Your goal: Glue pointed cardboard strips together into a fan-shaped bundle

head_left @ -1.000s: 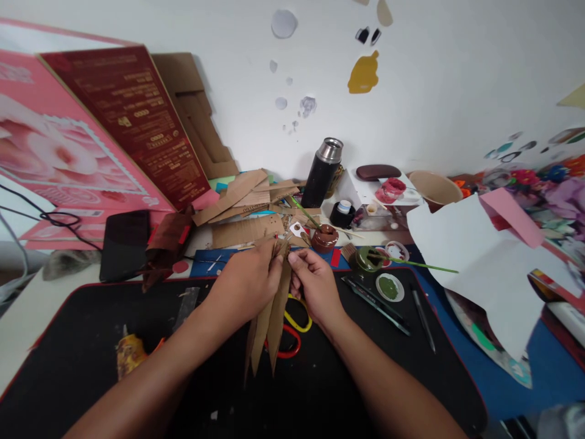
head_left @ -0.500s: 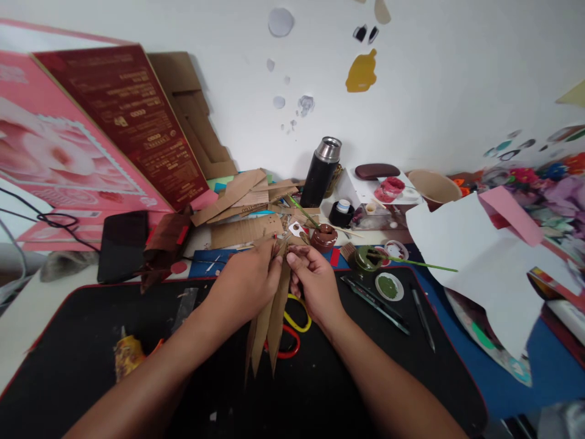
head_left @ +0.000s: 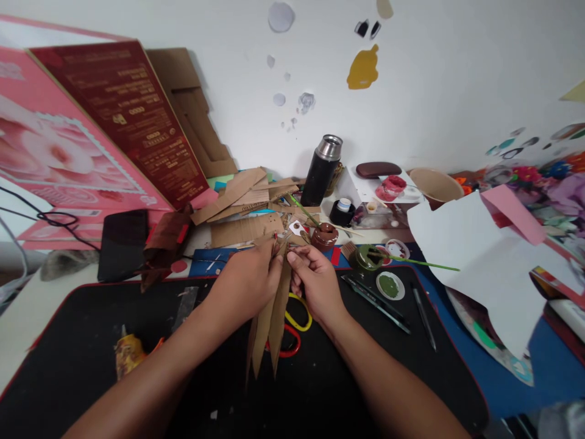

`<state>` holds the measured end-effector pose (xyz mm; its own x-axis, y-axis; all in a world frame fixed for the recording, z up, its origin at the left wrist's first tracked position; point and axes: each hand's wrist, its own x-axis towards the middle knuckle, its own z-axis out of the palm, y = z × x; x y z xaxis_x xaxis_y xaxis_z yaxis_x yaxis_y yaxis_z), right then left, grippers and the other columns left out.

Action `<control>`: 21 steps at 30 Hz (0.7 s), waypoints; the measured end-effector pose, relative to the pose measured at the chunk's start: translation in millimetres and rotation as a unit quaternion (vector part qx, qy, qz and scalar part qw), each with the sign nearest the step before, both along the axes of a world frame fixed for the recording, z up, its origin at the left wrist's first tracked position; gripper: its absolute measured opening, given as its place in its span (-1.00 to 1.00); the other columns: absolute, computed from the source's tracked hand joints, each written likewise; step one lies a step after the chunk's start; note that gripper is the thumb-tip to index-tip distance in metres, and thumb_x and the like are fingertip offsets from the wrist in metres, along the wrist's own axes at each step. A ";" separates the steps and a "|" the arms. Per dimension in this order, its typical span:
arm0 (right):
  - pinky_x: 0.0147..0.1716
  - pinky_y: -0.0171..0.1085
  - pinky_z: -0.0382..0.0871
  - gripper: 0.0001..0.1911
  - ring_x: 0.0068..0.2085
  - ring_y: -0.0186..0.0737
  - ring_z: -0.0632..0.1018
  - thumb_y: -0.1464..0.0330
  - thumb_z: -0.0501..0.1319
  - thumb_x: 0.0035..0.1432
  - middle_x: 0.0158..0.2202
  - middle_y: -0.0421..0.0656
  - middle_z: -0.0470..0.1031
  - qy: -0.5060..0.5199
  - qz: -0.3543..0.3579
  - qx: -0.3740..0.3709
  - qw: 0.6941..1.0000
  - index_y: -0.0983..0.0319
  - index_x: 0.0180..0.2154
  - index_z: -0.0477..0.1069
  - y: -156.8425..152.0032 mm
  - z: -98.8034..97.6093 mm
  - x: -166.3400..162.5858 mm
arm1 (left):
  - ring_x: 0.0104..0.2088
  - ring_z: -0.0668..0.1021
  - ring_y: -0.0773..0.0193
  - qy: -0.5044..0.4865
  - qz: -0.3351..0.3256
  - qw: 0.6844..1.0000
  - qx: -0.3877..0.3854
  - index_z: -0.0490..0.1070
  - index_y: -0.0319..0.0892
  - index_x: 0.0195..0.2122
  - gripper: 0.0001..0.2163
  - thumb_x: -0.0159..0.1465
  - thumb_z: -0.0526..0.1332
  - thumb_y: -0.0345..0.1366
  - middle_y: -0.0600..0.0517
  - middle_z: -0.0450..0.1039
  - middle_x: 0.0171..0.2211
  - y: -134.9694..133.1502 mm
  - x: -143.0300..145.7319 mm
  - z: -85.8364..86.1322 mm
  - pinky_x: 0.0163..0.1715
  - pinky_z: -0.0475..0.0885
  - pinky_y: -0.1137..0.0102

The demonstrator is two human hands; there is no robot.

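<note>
Several pointed cardboard strips [head_left: 280,317] hang down between my hands, gathered at their upper end. My left hand [head_left: 256,274] is closed around that upper end, thumb in front. Close beside it, my right hand [head_left: 315,277] has its thumb and fingers bent together at the right edge of the strips, pinching there; the exact contact is partly hidden. Behind the strips lie scissors, with one yellow handle loop [head_left: 299,312] and one red handle loop [head_left: 291,342] showing. Their blades are hidden by my hands and the cardboard.
A black mat [head_left: 338,390] covers the desk. A yellow glue gun [head_left: 128,353] lies left, pens [head_left: 377,305] right. Behind stand a brown paint jar [head_left: 324,238], a green paint jar [head_left: 367,259], a black thermos [head_left: 320,174] and cardboard scraps [head_left: 247,231]. White paper [head_left: 475,256] lies right.
Both hands stay at the upper end of the cardboard strips, with almost no visible movement. The whole view has shifted very slightly.
</note>
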<state>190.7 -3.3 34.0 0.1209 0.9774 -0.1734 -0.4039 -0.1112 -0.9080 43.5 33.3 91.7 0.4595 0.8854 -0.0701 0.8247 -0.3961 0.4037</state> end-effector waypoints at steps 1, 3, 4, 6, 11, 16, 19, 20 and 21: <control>-0.74 -0.44 0.16 -0.60 -0.73 -0.45 0.25 0.07 0.51 0.11 -0.70 -0.44 0.32 -0.001 -0.001 0.000 1.000 0.17 -0.29 0.43 -0.1 0.2 0.0 | -0.22 0.70 -0.01 -0.006 0.000 1.000 0.001 0.49 -0.22 0.01 -0.77 0.50 0.06 -0.34 -0.18 0.67 -0.21 0.3 -0.1 -0.1 -0.20 0.49 0.23; -0.73 -0.44 0.16 -0.59 -0.73 -0.45 0.25 0.06 0.52 0.10 -0.70 -0.44 0.32 0.000 -0.001 -0.001 1.000 0.17 -0.29 0.43 -0.1 0.3 -0.1 | -0.23 0.70 0.00 -0.013 0.000 1.000 0.000 0.49 -0.22 -0.01 -0.77 0.49 0.06 -0.34 -0.17 0.67 -0.22 0.6 -0.1 0.5 -0.19 0.49 0.23; -0.73 -0.44 0.16 -0.59 -0.73 -0.45 0.25 0.06 0.52 0.10 -0.70 -0.44 0.31 0.001 -0.002 -0.001 1.000 0.17 -0.29 0.43 -0.2 0.2 -0.1 | -0.23 0.70 0.00 -0.014 0.001 1.000 -0.002 0.49 -0.22 -0.01 -0.77 0.49 0.06 -0.34 -0.17 0.67 -0.22 0.7 -0.1 1.0 -0.19 0.49 0.23; -0.73 -0.44 0.17 -0.59 -0.73 -0.44 0.25 0.06 0.52 0.10 -0.70 -0.44 0.31 0.002 -0.001 0.000 1.000 0.17 -0.29 0.42 -0.3 0.0 -0.3 | -0.22 0.70 -0.01 -0.014 0.002 1.000 -0.006 0.49 -0.21 -0.01 -0.77 0.49 0.06 -0.34 -0.17 0.67 -0.22 0.5 0.2 2.2 -0.19 0.49 0.23; -0.73 -0.44 0.18 -0.61 -0.73 -0.43 0.28 0.07 0.49 0.15 -0.70 -0.44 0.33 -0.007 0.006 0.003 1.000 0.16 -0.28 0.41 -1.2 0.2 -0.7 | -0.18 0.71 -0.05 -0.007 0.000 1.000 -0.012 0.49 -0.24 0.01 -0.76 0.50 0.06 -0.33 -0.20 0.67 -0.20 0.0 0.8 3.3 -0.17 0.50 0.21; -0.75 -0.44 0.16 -0.59 -0.73 -0.43 0.26 0.06 0.49 0.13 -0.69 -0.44 0.32 0.005 0.008 -0.002 1.000 0.16 -0.27 0.41 -1.4 0.1 -0.8 | -0.17 0.71 -0.08 0.007 -0.001 1.000 -0.018 0.48 -0.25 0.01 -0.76 0.51 0.04 -0.33 -0.23 0.67 -0.19 0.8 1.4 2.5 -0.17 0.49 0.19; -0.75 -0.44 0.12 -0.58 -0.73 -0.44 0.26 0.05 0.50 0.11 -0.69 -0.45 0.31 0.018 0.016 -0.016 1.000 0.17 -0.25 0.43 -1.0 -0.2 0.0 | -0.17 0.70 -0.08 0.003 -0.005 1.000 -0.015 0.48 -0.25 0.00 -0.76 0.51 0.04 -0.33 -0.22 0.66 -0.18 0.9 1.1 2.2 -0.17 0.49 0.19; -0.75 -0.44 0.11 -0.58 -0.73 -0.43 0.25 0.05 0.51 0.11 -0.69 -0.45 0.31 0.023 0.019 -0.020 0.999 0.18 -0.23 0.44 -0.8 -0.2 0.2 | -0.18 0.70 -0.08 0.001 -0.005 1.000 -0.015 0.48 -0.24 -0.01 -0.76 0.51 0.04 -0.33 -0.21 0.66 -0.19 0.8 0.8 2.1 -0.18 0.49 0.19; -0.75 -0.44 0.10 -0.57 -0.73 -0.43 0.25 0.05 0.51 0.11 -0.69 -0.45 0.30 0.026 0.023 -0.023 0.999 0.18 -0.21 0.45 -0.7 -0.3 0.5 | -0.18 0.70 -0.08 -0.001 -0.006 1.000 -0.014 0.48 -0.24 -0.02 -0.77 0.51 0.04 -0.33 -0.21 0.66 -0.19 0.8 0.6 2.1 -0.18 0.49 0.18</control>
